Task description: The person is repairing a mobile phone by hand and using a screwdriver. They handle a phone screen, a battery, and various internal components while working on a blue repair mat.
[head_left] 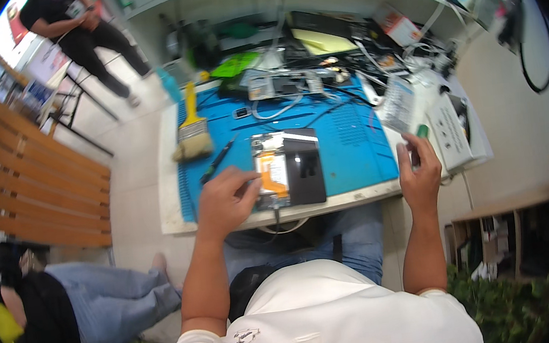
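An opened phone [304,168] lies on the blue work mat [347,153] by the table's front edge. Its left half shows bare inner parts and an orange flex cable [277,183]; the right half is a dark glossy panel. A black cable [277,216] runs from its lower edge. My left hand [229,198] has its fingers bent, thumb and forefinger close together at the phone's left edge; what they pinch is too small to tell. Right of the mat, my right hand [420,170] is raised with curled fingers, a green-ended thing [423,131] at the fingertips, mostly hidden.
A pen-like tool [220,159] and a wide yellow-handled brush [192,128] lie left of the phone. Circuit parts [285,85], cables and clutter fill the back. A white box [449,131] stands at right. A wooden bench [38,178] and two other people are at left.
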Demonstrator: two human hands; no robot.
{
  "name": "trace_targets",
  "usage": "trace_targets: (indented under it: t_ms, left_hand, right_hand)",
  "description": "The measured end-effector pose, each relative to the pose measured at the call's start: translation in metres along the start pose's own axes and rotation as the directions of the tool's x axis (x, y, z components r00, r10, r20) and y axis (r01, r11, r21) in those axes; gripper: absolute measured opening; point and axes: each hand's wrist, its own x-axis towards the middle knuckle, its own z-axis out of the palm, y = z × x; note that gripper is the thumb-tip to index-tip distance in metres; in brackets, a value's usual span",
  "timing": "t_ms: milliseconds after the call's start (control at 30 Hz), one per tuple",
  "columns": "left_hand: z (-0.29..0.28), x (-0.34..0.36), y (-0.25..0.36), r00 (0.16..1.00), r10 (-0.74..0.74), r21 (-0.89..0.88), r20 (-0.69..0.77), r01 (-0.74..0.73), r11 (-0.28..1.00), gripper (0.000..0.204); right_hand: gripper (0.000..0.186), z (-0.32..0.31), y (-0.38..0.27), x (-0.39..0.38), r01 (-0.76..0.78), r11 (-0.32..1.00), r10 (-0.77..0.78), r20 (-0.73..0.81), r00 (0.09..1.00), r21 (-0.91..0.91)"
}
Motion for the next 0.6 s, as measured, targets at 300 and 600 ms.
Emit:
trace_targets:
  t_ms: [300,600]
  left_hand:
    - [-0.005,-0.001,-0.003,0.998,-0.039,-0.038,-0.048,0.037,0.999,0.013]
    - [-0.003,0.0,-0.003,0.995,-0.073,0.036,-0.071,0.076,0.996,0.013]
  right_hand:
    - [0.008,0.073,-0.014,-0.031,0.33,0.935,-0.337,0.036,0.941,0.128]
    - [0.013,0.063,-0.016,-0.028,0.185,0.964,-0.211,0.131,0.969,0.189]
